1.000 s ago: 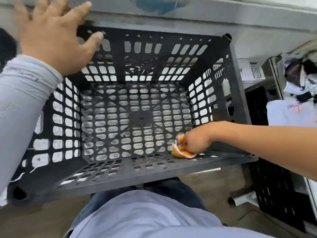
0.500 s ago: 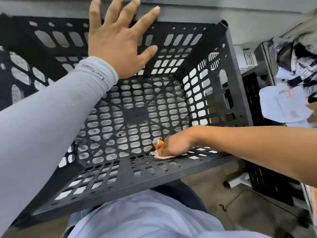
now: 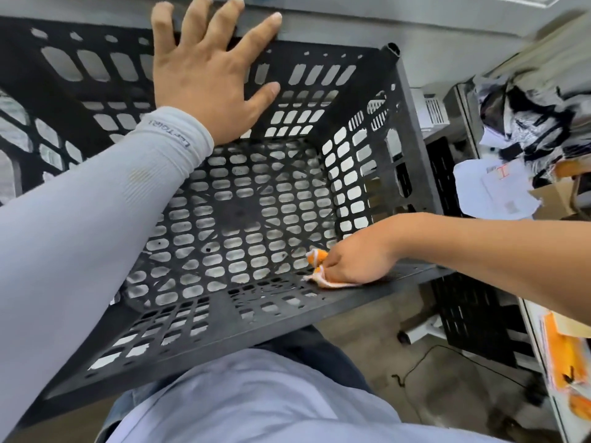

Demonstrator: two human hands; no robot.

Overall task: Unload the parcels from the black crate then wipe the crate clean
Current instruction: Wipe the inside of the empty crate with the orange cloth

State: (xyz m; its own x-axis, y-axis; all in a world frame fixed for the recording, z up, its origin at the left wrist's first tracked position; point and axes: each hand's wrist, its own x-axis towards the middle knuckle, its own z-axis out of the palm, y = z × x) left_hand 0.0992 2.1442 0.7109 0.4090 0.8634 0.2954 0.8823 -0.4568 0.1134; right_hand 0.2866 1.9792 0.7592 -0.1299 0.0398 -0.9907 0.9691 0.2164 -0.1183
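Right hand (image 3: 355, 262) grips orange cloth (image 3: 316, 266), seemingly against black crate (image 3: 415, 161); left hand (image 3: 204, 87) splayed.

The black crate (image 3: 412, 129) sits open side up, directly in front of the person's torso, with no parcels inside; its perforated floor and walls are visible. The left hand (image 3: 204, 81), fingers straight and spread, lies flat across the far rim; its arm wears a grey sleeve (image 3: 105, 225). The right hand (image 3: 355, 257) reaches in over the right wall and grips an orange-and-white cloth (image 3: 319, 273), pressing it against the inner face of the near wall at the right corner. To the right of the crate, papers (image 3: 492, 187) and dark wrapped items (image 3: 524, 113) lie in a pile; details there are blurred
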